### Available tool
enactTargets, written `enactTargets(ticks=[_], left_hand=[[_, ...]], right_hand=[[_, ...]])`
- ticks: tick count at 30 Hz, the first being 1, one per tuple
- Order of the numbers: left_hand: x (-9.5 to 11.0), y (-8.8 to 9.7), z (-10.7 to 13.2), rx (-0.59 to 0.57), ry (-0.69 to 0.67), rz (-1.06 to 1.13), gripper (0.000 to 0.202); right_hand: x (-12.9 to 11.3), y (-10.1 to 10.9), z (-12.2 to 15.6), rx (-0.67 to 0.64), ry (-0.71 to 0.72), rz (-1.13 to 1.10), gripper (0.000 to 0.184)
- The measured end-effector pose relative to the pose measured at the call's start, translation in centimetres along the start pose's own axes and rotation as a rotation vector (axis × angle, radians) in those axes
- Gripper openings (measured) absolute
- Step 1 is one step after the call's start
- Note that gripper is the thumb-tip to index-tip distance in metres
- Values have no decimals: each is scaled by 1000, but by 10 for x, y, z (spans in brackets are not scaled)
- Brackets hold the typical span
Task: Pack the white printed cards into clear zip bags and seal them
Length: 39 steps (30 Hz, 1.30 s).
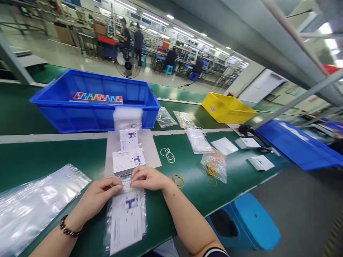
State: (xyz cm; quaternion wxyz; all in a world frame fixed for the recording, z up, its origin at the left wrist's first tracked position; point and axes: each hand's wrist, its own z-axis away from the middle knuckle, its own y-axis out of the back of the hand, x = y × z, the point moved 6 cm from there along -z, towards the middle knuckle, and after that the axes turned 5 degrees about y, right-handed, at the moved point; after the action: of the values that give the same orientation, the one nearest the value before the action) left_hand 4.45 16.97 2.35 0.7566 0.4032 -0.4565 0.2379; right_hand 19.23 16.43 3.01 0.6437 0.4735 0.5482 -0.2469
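A clear plastic bag (125,217) with a white leaflet inside lies on the green table in front of me. My left hand (100,194) and my right hand (148,177) both pinch the bag's far open end, fingers closed on it. Just beyond my hands lies a stack of white leaflets (128,160) with blue marks, and two more leaflet piles (128,137) sit behind it on a grey mat (152,150).
A pile of clear bags (34,203) lies at the left. A blue bin (93,100) stands behind the leaflets. Rubber bands (168,154), small bags (214,164), a yellow bin (227,107) and a blue lid (297,144) lie to the right. A blue stool (249,225) stands below. People work far off.
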Motion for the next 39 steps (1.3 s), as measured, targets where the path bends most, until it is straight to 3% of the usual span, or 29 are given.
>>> enactTargets(ticks=[3,7,11,14,16,18,27,35,39], left_hand=[[-8,1,-4,32,68,132,32],[-21,-1,-5,-6,279,370,46],[-16,3,-5,1,246,264,33],[-8,6,-3,40,206,201,33],[-5,6,-2,45,228,198,34],[-4,4,-1,39,258,214,35],[-33,-10,-4,-116,374,286,41],[-42,-6,-8,-41,330,113,44],[-36,29,6,213,199,-134,36]], right_hand=[[0,-10,0,-107,-35,18,6],[-1,-7,0,1,-82,-25,15],[1,-6,-1,73,-95,-71,30],[8,-11,-2,104,-138,-125,19],[12,-14,-3,153,-162,-133,7],[14,-15,-4,199,-167,-95,5],[4,-24,-7,191,-103,39,4],[-4,-29,-7,174,-33,258,4],[-10,-21,-6,187,108,395,4]])
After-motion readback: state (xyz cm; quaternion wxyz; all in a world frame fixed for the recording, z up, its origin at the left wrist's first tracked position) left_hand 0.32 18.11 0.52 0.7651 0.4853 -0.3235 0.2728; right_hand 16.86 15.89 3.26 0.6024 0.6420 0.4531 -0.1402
